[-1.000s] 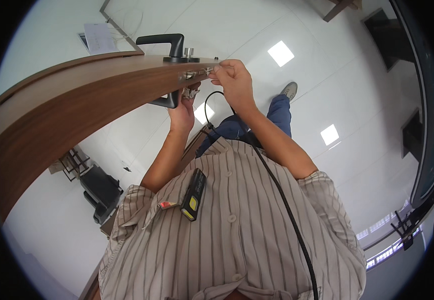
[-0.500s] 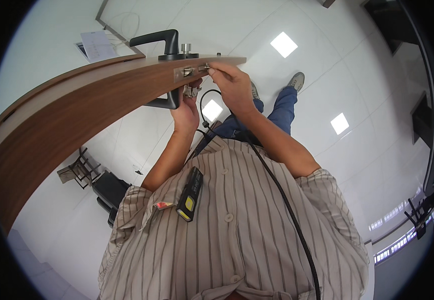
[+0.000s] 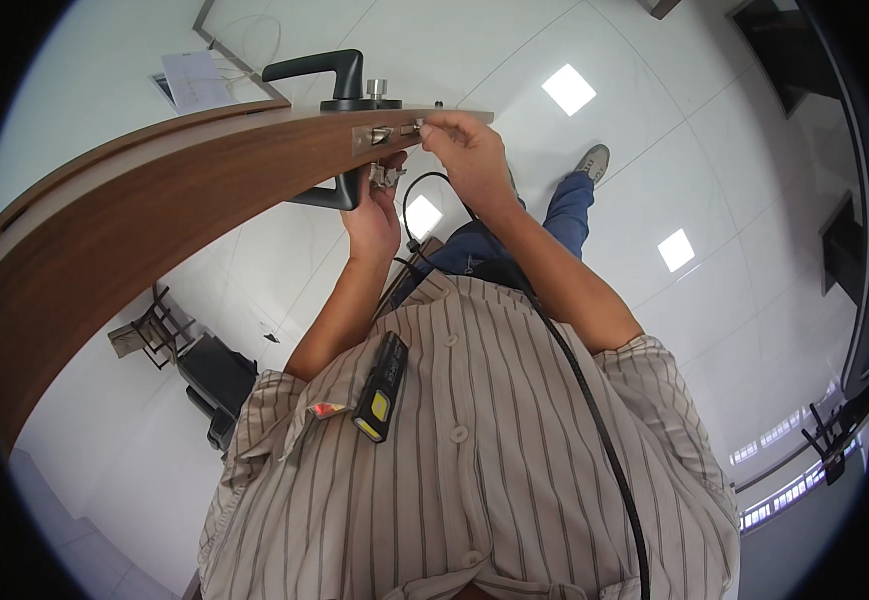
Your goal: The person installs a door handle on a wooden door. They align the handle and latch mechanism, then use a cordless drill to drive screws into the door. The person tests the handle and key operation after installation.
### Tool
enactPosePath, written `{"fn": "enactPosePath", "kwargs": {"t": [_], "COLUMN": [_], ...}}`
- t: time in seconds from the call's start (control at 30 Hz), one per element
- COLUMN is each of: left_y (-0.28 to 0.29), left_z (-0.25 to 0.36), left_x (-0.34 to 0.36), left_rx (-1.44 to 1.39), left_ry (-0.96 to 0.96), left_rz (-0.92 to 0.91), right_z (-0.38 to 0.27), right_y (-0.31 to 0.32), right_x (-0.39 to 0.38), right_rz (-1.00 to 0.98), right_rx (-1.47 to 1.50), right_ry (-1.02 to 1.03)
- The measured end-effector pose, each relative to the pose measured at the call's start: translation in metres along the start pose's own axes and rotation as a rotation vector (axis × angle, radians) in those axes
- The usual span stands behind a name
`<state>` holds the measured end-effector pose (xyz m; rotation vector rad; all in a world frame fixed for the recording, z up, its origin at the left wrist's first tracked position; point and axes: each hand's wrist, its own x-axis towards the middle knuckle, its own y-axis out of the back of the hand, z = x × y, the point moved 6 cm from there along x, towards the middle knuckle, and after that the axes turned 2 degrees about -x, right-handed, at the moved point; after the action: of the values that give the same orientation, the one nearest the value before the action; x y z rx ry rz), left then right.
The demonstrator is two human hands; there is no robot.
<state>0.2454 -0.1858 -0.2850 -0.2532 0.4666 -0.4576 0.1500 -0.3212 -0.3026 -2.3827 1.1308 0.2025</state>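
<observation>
right hand (image 3: 466,152) pinching small metal bit at lock plate (image 3: 386,132) on door edge (image 3: 204,190) | left hand (image 3: 376,215) closed on metal lock part under black handle (image 3: 316,68), steadying it

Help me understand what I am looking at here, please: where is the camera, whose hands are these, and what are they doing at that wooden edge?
The picture comes from a wide fisheye camera worn on a person's head, looking down their own body, so straight lines bend. The striped shirt fills the lower part, with a black and yellow tool clipped at the chest and a black cable running across it. There is no machine, only two bare hands.

The curved brown band is the narrow edge of a wooden door, seen edge on. Black lever handles stick out on both faces. The right hand pinches at the small metal latch plate set in the door's edge. The left hand reaches up below it, at the nearer handle, holding small metal parts; what they are is too small to tell. Below lies a white tiled floor.
</observation>
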Motion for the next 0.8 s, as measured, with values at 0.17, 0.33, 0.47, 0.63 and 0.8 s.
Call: {"fn": "enactPosePath", "kwargs": {"t": [0.17, 0.33, 0.47, 0.63, 0.8], "left_y": [0.001, 0.0, 0.001, -0.001, -0.002], "left_z": [-0.001, 0.0, 0.004, 0.012, 0.009], "left_x": [0.001, -0.003, -0.013, -0.017, -0.013], "left_rx": [-0.002, -0.001, 0.107, 0.239, 0.231], "left_ry": [-0.004, 0.026, 0.01, -0.02, 0.025], "left_rz": [0.027, 0.038, 0.102, 0.118, 0.141], "right_z": [-0.003, -0.006, -0.002, -0.002, -0.004], "right_y": [0.0, -0.001, 0.001, -0.001, -0.002], "right_x": [-0.003, -0.001, -0.001, -0.002, -0.005], "right_rz": [0.046, 0.056, 0.016, 0.003, 0.004], "right_rx": [-0.064, -0.098, -0.115, -0.122, -0.121], "right_ry": [0.062, 0.102, 0.019, 0.007, 0.058]}}
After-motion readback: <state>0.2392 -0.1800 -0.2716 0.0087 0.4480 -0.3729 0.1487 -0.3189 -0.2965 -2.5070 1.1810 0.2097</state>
